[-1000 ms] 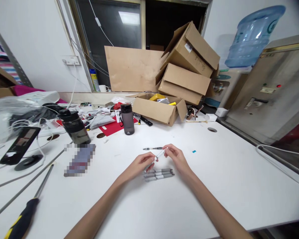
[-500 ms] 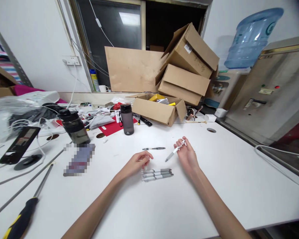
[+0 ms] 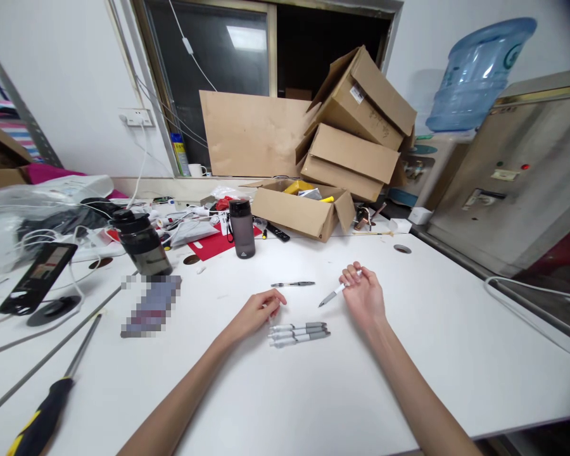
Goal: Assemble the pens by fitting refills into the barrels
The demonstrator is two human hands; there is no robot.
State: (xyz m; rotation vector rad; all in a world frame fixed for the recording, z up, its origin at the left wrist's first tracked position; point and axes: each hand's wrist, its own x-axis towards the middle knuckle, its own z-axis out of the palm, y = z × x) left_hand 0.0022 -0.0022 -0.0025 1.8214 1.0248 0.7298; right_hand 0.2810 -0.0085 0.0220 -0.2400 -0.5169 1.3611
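My right hand [image 3: 365,296] is closed on a white pen [image 3: 333,296] with a grey grip, its tip pointing down to the left above the table. Part of that pen is hidden behind my fingers. To the left, my left hand [image 3: 259,311] rests on the table with its fingers loosely bent and apart, and nothing shows in it. Close by its fingertips lies a row of several white pens with grey grips [image 3: 299,334], side by side, grips to the right. A dark pen with a clear barrel [image 3: 293,284] lies alone beyond them.
A grey bottle [image 3: 242,229], a black-lidded bottle [image 3: 142,244] and an open cardboard box [image 3: 294,212] stand along the back. A blurred-out flat item [image 3: 152,305] and a screwdriver [image 3: 52,405] lie at left. Cables and clutter fill the far left.
My right hand has turned and shifted slightly right, its fingers curling further over the white pen. My left hand has drawn back a little to the left.
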